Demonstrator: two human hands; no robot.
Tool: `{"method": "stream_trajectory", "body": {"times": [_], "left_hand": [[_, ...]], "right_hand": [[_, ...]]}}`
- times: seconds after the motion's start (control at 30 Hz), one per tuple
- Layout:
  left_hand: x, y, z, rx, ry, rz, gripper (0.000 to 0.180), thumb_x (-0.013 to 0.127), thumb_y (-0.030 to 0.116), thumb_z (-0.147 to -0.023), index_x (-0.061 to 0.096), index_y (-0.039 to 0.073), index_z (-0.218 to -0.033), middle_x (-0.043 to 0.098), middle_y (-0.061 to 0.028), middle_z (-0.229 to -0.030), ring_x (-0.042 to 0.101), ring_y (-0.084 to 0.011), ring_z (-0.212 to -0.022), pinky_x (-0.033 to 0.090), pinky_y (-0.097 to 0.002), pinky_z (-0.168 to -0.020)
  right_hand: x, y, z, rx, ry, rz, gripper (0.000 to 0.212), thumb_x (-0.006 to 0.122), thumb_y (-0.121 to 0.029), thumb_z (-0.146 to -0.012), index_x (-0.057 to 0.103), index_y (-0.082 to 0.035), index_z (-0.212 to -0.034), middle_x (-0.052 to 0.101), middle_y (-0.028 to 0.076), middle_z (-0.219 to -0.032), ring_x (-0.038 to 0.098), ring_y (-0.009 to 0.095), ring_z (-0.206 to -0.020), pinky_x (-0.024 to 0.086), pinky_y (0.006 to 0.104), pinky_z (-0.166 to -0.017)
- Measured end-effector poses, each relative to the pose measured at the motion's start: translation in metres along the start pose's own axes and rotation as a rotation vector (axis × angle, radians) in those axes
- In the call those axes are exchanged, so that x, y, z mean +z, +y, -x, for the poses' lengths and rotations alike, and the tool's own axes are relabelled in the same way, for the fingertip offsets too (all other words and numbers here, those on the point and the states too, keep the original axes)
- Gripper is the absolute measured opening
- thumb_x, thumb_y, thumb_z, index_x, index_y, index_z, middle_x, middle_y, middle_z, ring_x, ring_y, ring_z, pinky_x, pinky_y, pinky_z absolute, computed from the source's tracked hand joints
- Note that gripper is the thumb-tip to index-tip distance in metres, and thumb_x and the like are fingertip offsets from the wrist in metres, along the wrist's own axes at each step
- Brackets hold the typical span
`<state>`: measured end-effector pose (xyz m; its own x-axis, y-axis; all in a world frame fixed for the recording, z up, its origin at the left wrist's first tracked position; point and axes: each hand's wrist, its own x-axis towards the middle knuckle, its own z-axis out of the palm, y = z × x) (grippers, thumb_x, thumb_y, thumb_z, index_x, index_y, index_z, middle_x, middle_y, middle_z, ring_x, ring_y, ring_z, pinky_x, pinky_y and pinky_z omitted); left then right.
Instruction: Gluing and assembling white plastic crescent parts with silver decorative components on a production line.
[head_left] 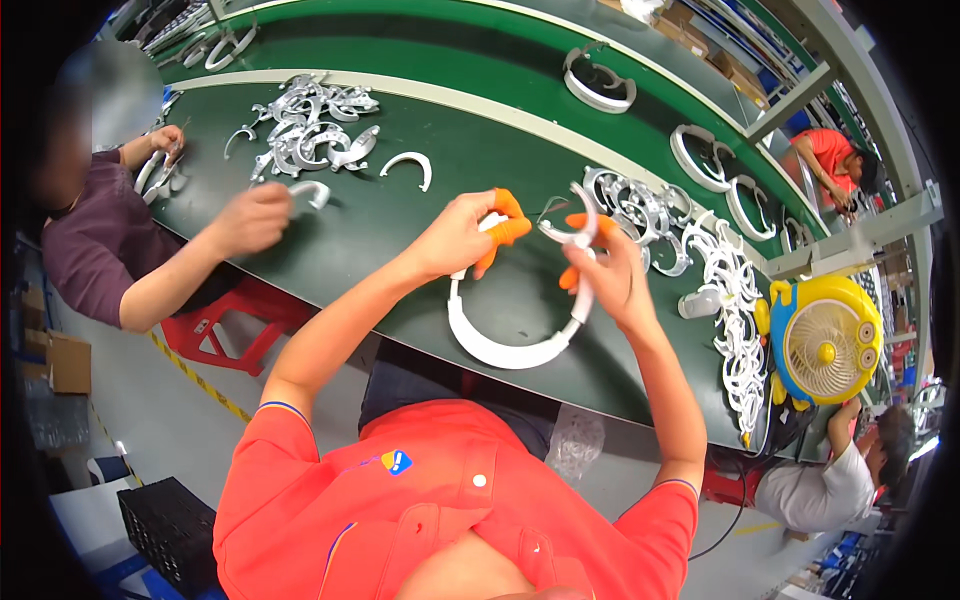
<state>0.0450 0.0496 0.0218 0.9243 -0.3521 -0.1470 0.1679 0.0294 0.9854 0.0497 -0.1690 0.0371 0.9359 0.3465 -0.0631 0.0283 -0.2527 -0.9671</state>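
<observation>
A white headphone headband point(507, 353) hangs in a U between my hands above the dark green table, its curve toward me. My left hand point(468, 236) is closed on its left end, with orange covers on the fingertips. On its other end my right hand point(612, 268) is closed, also with orange fingertip covers. A white C-shaped piece point(583, 205) sits at that right end, above my fingers. A thin dark wire shows between the two ends. My fingers hide how the piece meets the headband.
A pile of silver C-shaped parts point(315, 130) lies far left, another point(635, 205) to the right. White curved parts point(738, 340) line the right edge beside a yellow fan point(826, 340). A co-worker's hand point(255, 218) works at left. Headbands point(600, 95) rest on the green conveyor.
</observation>
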Motion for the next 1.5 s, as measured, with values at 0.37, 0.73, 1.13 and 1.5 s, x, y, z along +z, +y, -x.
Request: {"method": "stream_trajectory", "body": {"times": [0.37, 0.73, 1.13, 1.5], "left_hand": [[-0.010, -0.023, -0.012, 0.383, 0.369, -0.753, 0.010, 0.050, 0.007, -0.088, 0.053, -0.002, -0.088, 0.056, -0.0105, -0.056, 0.052, -0.0192, -0.042, 0.041, -0.0298, -0.042], [-0.003, -0.012, -0.037, 0.343, 0.280, -0.845, 0.022, 0.057, 0.007, -0.083, 0.053, 0.001, -0.104, 0.057, -0.0087, -0.062, 0.054, -0.0156, -0.053, 0.042, -0.0299, -0.050], [0.011, 0.036, -0.064, 0.244, -0.006, -0.230, 0.022, 0.057, 0.013, -0.088, 0.063, -0.001, -0.105, 0.065, -0.0067, -0.078, 0.058, -0.0092, -0.070, 0.045, -0.0211, -0.056], [0.024, 0.027, -0.020, 0.424, 0.051, -0.225, 0.017, 0.064, 0.011, -0.086, 0.069, 0.003, -0.099, 0.064, -0.0021, -0.072, 0.055, -0.0056, -0.055, 0.044, -0.0194, -0.049]], "right_hand": [[0.016, 0.000, 0.008, -0.395, -0.023, 0.772, 0.023, 0.055, -0.002, -0.074, 0.055, -0.001, -0.097, 0.059, 0.016, -0.080, 0.059, 0.036, -0.069, 0.046, 0.0433, -0.061], [0.016, 0.021, 0.018, -0.632, -0.279, 1.050, 0.051, 0.065, -0.014, -0.075, 0.049, -0.006, -0.122, 0.053, 0.010, -0.094, 0.050, 0.027, -0.094, 0.037, 0.0365, -0.086], [-0.070, 0.070, 0.010, 0.003, 0.547, 1.170, 0.026, 0.068, -0.020, -0.079, 0.058, 0.001, -0.093, 0.061, 0.014, -0.062, 0.061, 0.031, -0.056, 0.047, 0.0369, -0.055], [-0.075, 0.013, 0.024, -0.032, 0.650, 0.578, 0.038, 0.061, -0.007, -0.080, 0.050, 0.005, -0.114, 0.058, 0.010, -0.067, 0.054, 0.018, -0.050, 0.042, 0.0280, -0.050]]}}
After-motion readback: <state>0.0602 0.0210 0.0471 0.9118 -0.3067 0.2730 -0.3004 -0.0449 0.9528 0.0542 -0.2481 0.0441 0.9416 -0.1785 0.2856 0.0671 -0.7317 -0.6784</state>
